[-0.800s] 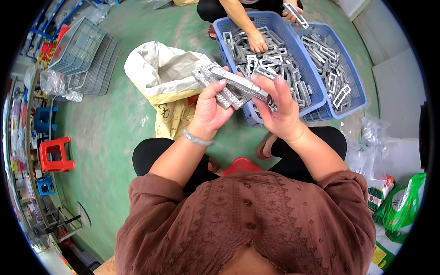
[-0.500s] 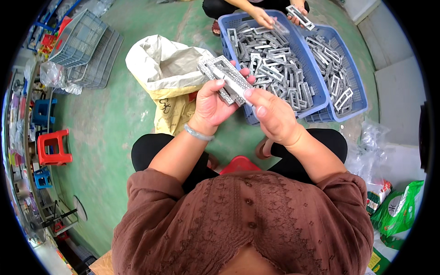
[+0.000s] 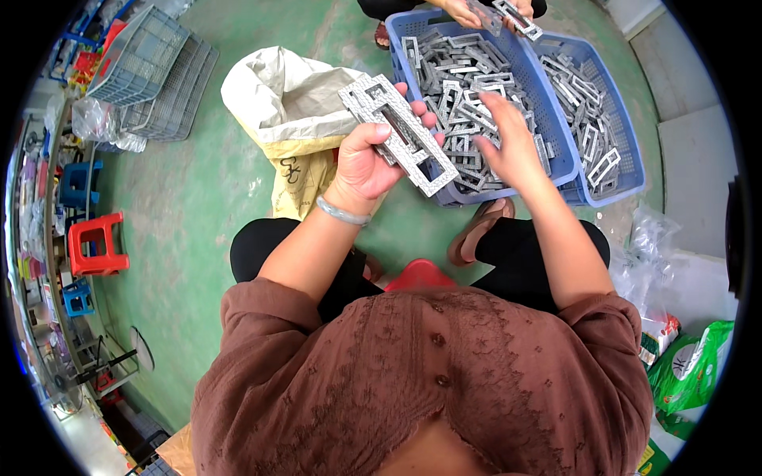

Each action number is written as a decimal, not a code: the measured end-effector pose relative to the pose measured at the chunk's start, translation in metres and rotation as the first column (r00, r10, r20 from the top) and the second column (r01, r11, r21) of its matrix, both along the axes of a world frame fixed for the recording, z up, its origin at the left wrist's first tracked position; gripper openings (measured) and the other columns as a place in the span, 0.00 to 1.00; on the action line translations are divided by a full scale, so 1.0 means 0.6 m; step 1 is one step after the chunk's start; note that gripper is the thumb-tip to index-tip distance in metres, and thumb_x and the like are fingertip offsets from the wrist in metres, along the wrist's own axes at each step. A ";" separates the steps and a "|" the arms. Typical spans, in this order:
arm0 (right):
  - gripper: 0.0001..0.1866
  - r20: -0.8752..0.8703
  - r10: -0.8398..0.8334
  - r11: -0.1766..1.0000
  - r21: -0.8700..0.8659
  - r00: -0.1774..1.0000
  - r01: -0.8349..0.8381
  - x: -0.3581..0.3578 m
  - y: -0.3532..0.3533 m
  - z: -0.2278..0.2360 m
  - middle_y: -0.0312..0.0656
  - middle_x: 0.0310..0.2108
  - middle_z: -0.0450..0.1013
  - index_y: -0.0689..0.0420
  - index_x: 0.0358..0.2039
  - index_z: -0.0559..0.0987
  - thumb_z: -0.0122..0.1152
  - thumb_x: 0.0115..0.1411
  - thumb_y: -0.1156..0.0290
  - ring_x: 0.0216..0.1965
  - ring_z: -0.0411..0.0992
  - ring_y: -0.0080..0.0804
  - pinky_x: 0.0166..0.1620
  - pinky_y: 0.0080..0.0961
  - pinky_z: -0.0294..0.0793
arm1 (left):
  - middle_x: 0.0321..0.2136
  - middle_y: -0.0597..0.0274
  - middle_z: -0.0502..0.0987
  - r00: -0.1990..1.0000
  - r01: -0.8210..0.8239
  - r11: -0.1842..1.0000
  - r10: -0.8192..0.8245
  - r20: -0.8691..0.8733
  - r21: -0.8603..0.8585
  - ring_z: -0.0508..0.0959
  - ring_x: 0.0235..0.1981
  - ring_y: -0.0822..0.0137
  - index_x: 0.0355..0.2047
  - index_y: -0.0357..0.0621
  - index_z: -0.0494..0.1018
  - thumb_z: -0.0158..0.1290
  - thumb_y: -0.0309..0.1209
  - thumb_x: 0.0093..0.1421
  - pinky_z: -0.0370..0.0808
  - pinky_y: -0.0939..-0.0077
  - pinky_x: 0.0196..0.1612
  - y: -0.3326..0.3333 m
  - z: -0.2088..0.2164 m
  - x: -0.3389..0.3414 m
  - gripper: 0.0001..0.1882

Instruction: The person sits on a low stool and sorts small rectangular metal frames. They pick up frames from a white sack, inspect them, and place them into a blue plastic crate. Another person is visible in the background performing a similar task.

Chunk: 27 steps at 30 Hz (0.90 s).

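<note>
Your left hand (image 3: pixel 367 163) is clenched around a stack of grey rectangular metal frames (image 3: pixel 401 131), thumb across the front and fingers wrapped behind. The stack sits tilted, its upper end toward the white woven sack (image 3: pixel 282 99) and its lower end reaching over the near edge of the blue crate (image 3: pixel 556 159). A pale bangle (image 3: pixel 341 213) circles that wrist.

Your right hand (image 3: pixel 508 143) is released, fingers spread and palm down, hovering over or resting on the loose frames (image 3: pixel 460 71) heaped in the blue crate (whether it actually touches them is hard to tell from this angle). It grips nothing that you can see.

A second blue crate (image 3: pixel 615 119) stands just beside the first on its right, also holding frames. At the top edge another person's hands (image 3: pixel 476 9) hold a frame above the crates.

The sack lies open on the green floor (image 3: pixel 198 206), just beside your left hand and touching the crate's left side. Well apart to the left are grey wire baskets (image 3: pixel 151 63), a red stool (image 3: pixel 95 244) and a blue stool (image 3: pixel 75 181). A green bag (image 3: pixel 690 365) lies at the far right.
</note>
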State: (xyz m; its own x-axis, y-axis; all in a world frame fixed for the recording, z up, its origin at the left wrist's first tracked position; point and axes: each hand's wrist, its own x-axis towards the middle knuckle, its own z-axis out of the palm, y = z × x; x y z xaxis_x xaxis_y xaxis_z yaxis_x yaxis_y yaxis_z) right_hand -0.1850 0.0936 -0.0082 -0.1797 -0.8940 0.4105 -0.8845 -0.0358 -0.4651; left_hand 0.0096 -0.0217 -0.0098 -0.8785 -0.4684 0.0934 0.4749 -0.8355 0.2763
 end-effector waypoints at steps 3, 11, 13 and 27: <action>0.28 -0.030 -0.188 0.824 0.538 0.982 0.175 -0.076 -0.002 -0.110 0.54 0.44 0.67 0.62 0.48 0.66 0.61 0.43 0.73 0.47 0.65 0.48 0.50 0.33 0.64 | 0.41 0.53 0.70 1.000 0.002 0.999 -0.002 0.001 0.034 0.70 0.46 0.54 0.51 0.45 0.60 0.51 0.22 0.42 0.61 0.47 0.54 -0.010 0.005 -0.007 0.31; 0.18 -0.085 -0.236 0.710 0.665 0.968 0.231 -0.113 -0.003 -0.242 0.54 0.39 0.70 0.62 0.38 0.69 0.55 0.43 0.78 0.43 0.68 0.48 0.46 0.36 0.67 | 0.38 0.51 0.71 0.883 -0.258 0.960 0.281 0.375 -0.113 0.71 0.41 0.52 0.40 0.39 0.66 0.47 0.21 0.44 0.64 0.52 0.51 -0.129 0.030 0.013 0.19; 0.16 -0.172 -0.290 0.799 0.497 0.941 0.337 -0.133 -0.015 -0.277 0.52 0.38 0.70 0.60 0.37 0.69 0.50 0.44 0.80 0.43 0.68 0.47 0.46 0.35 0.67 | 0.30 0.54 0.74 0.680 -0.236 0.918 0.390 0.621 -0.318 0.73 0.37 0.60 0.29 0.33 0.70 0.49 0.21 0.45 0.68 0.64 0.46 -0.192 0.041 0.021 0.09; 0.30 -0.173 -0.393 0.639 0.655 0.903 0.404 -0.195 -0.082 -0.288 0.48 0.43 0.68 0.57 0.51 0.61 0.60 0.47 0.67 0.47 0.64 0.45 0.50 0.36 0.63 | 0.41 0.43 0.71 0.126 0.969 -0.203 0.900 0.417 0.144 0.71 0.44 0.48 0.49 0.35 0.60 0.50 0.25 0.39 0.69 0.66 0.44 -0.337 -0.043 0.015 0.32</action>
State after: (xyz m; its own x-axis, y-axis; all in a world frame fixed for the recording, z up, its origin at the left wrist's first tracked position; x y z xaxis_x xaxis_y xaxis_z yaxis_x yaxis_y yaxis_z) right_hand -0.3020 0.0446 -0.1808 -0.5837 -0.7718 -0.2522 -0.7448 0.6326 -0.2123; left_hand 0.0188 -0.2240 -0.0359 -0.5447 -0.6597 -0.5177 -0.6899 0.7035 -0.1705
